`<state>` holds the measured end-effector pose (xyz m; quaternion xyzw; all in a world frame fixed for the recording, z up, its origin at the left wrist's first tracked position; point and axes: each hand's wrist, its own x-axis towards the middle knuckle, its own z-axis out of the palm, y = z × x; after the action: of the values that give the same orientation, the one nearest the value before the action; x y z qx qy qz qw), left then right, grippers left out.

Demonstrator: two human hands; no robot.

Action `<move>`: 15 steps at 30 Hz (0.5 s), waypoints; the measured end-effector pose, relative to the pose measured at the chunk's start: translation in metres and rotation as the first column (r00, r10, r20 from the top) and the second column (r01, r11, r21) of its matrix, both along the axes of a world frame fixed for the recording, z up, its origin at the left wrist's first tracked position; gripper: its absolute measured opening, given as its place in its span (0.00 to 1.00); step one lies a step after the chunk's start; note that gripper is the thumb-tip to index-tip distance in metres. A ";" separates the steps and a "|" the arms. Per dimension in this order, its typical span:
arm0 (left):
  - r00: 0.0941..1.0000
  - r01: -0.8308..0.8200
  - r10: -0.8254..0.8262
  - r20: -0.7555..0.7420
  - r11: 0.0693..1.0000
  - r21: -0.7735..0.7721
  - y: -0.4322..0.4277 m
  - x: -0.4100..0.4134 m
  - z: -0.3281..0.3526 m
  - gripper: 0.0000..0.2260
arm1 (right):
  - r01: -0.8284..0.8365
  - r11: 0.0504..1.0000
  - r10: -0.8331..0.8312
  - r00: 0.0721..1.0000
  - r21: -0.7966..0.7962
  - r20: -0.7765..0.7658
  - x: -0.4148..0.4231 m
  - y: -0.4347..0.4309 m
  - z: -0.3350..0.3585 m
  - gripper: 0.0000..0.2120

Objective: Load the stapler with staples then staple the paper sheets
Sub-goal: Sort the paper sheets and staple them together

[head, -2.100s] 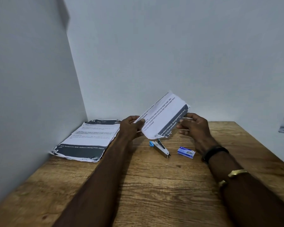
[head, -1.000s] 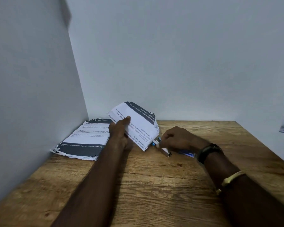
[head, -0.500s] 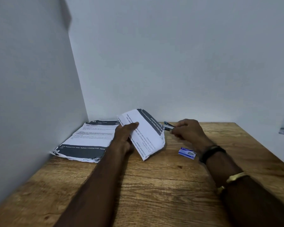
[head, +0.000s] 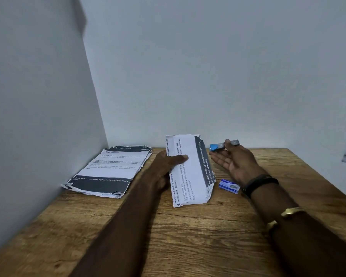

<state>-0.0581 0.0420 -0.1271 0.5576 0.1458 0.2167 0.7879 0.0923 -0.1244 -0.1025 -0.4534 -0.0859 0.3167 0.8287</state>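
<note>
- We see the left hand [head: 168,162] at the middle of the frame gripping the folded paper sheets [head: 190,170], thumb laid across the printed face and fingers hidden behind.
- The sheets stand nearly upright, with the dark band along their right edge. The ragged lower right corner is at the table [head: 188,236], though we cannot tell whether it touches.
- Just right of the sheets' top edge, the right hand [head: 234,158] is turned palm up. Its thumb pins the stapler [head: 224,145] against the upper fingers, and the lower fingers stretch out straight toward the paper.
- The stapler is lifted off the wood, its blue end pointing left, near the sheets' dark edge but apart from it.
- The staple box [head: 229,186] lies flat on the table just below the right wrist, beside the sheets' lower right corner.
- A stack of sheets [head: 110,168] with torn corners lies at centre left, its left edge close against the side wall [head: 38,116].
- The table's far edge meets the back wall [head: 208,76], and its right edge runs diagonally down the right of the frame.
- Bare wood shows between the forearms at lower centre and right of the right hand.
</note>
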 end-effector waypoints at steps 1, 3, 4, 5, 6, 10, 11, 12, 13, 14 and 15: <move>1.000 -0.002 0.002 -0.010 1.000 0.006 -0.001 0.000 0.000 0.18 | -0.003 1.000 0.003 1.000 0.008 -0.026 -0.001 0.001 0.001 0.05; 1.000 -0.004 0.004 -0.020 1.000 0.014 -0.002 0.001 0.000 0.16 | -0.018 1.000 0.019 0.999 0.020 -0.051 -0.003 0.002 0.001 0.04; 1.000 -0.003 0.003 -0.022 1.000 0.017 -0.003 0.002 0.000 0.15 | -0.028 0.999 0.029 0.999 0.018 -0.044 -0.003 0.003 0.000 0.03; 1.000 -0.002 0.003 -0.021 1.000 0.017 -0.003 0.002 0.000 0.15 | -0.034 0.999 0.035 0.999 0.012 -0.031 -0.004 0.003 0.000 0.03; 1.000 -0.004 0.004 -0.019 1.000 0.015 -0.003 0.002 0.000 0.14 | -0.034 0.999 0.034 0.999 0.001 -0.016 -0.004 0.003 0.000 0.05; 0.999 -0.023 0.024 -0.035 0.999 0.026 -0.006 0.002 0.002 0.17 | -0.003 0.996 0.007 0.999 -0.091 0.044 -0.006 0.003 -0.001 0.11; 0.999 -0.027 0.028 -0.040 0.999 0.030 -0.007 0.003 0.002 0.17 | 0.006 0.994 0.000 0.999 -0.106 0.052 -0.005 0.003 -0.002 0.11; 0.999 -0.029 0.031 -0.044 0.999 0.035 -0.008 0.004 0.003 0.18 | 0.010 0.994 -0.004 0.998 -0.113 0.059 -0.005 0.003 -0.002 0.11; 0.999 -0.031 0.033 -0.042 0.999 0.039 -0.009 0.004 0.004 0.18 | 0.010 0.994 -0.003 0.998 -0.112 0.064 -0.005 0.003 -0.003 0.10; 0.999 -0.031 0.032 -0.038 0.999 0.041 -0.010 0.005 0.004 0.17 | 0.008 0.994 -0.001 0.998 -0.106 0.068 -0.006 0.003 -0.003 0.10; 0.999 -0.029 0.030 -0.035 0.999 0.043 -0.011 0.005 0.004 0.17 | 0.006 0.995 0.001 0.998 -0.099 0.070 -0.006 0.003 -0.003 0.10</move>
<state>-0.0531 0.0306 -0.1228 0.5759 0.1632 0.2216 0.7698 0.0860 -0.1210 -0.1053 -0.5051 -0.0984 0.3034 0.8020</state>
